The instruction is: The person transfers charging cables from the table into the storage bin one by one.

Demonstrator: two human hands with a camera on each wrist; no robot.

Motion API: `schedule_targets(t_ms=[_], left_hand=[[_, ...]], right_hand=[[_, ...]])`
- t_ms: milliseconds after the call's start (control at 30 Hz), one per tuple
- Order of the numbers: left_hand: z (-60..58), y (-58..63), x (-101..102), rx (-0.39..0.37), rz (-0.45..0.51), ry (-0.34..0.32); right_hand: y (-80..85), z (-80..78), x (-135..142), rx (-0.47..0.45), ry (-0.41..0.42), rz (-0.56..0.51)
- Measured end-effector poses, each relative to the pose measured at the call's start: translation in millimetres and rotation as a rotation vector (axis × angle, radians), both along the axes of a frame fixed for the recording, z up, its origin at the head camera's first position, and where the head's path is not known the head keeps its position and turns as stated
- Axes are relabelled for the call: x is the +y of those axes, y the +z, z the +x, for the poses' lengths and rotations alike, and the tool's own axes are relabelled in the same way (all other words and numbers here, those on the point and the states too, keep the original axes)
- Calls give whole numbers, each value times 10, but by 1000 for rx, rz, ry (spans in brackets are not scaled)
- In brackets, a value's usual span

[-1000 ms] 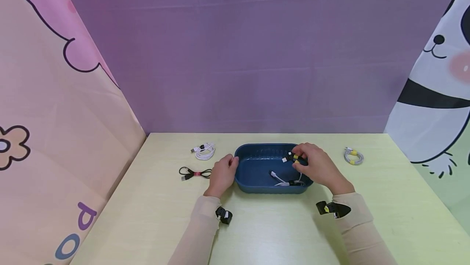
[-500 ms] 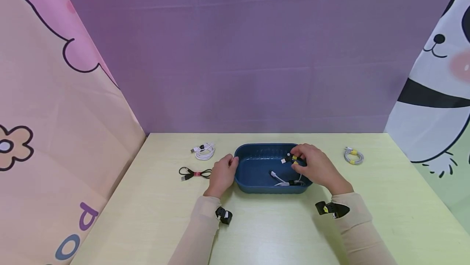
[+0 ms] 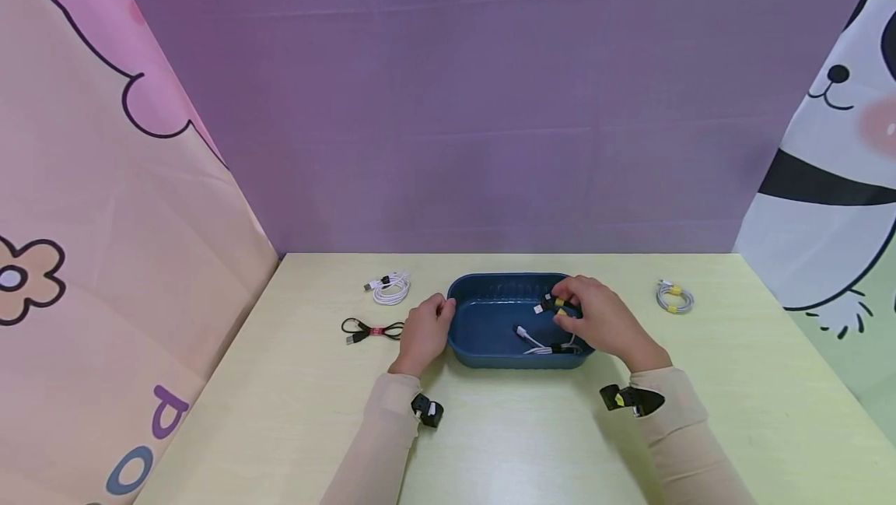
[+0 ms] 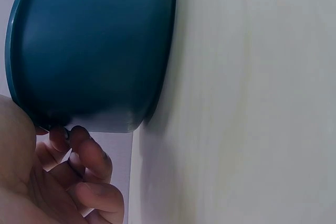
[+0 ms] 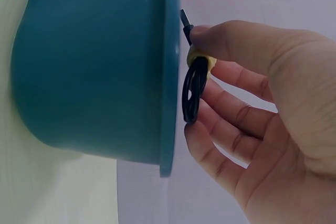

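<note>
A blue plastic basin [image 3: 490,361] stands on the table. My left hand [image 3: 424,334] pinches the rim at its left end, fingers curled outside the wall in the left wrist view. My right hand [image 3: 602,317] holds a coiled black USB cable [image 5: 195,85] with a yellow tie between thumb and fingers. In the right wrist view the cable is level with the basin's rim [image 5: 170,77]; in the head view its metal plug [image 3: 538,308] points left over the basin's interior. Inside, near the front right, lies a white cable [image 3: 535,346] with a black tie, partly hidden by my right hand.
On the left of the table [image 3: 504,443] lie a coiled white cable [image 3: 392,289] and a black cable [image 3: 369,331] with a red tie. A grey-white cable [image 3: 674,299] with yellow ties lies to the right. A purple backdrop [image 3: 448,116] rises behind the table.
My right hand has shifted slightly left over the basin, carrying the black USB cable. My left hand has kept its place on the rim.
</note>
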State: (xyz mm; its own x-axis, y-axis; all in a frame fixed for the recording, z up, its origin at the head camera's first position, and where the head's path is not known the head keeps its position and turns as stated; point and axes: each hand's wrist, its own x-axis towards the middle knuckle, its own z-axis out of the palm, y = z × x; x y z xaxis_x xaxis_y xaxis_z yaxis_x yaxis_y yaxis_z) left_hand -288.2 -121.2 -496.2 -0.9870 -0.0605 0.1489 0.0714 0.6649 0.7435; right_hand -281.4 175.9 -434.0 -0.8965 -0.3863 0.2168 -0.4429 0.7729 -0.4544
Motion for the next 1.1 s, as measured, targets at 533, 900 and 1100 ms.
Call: schedule_targets(t_ms=[533,900,1100], left_hand=[[9,23,1,-8,-4,6],[-1,8,-10,4,-15,9],[-3,9,-8,-3,-12,5]], right_hand=[[-30,2,-28,-2,18,2],[-30,6,-63,-9,20,18],[-58,-1,-67,-4,23,21]])
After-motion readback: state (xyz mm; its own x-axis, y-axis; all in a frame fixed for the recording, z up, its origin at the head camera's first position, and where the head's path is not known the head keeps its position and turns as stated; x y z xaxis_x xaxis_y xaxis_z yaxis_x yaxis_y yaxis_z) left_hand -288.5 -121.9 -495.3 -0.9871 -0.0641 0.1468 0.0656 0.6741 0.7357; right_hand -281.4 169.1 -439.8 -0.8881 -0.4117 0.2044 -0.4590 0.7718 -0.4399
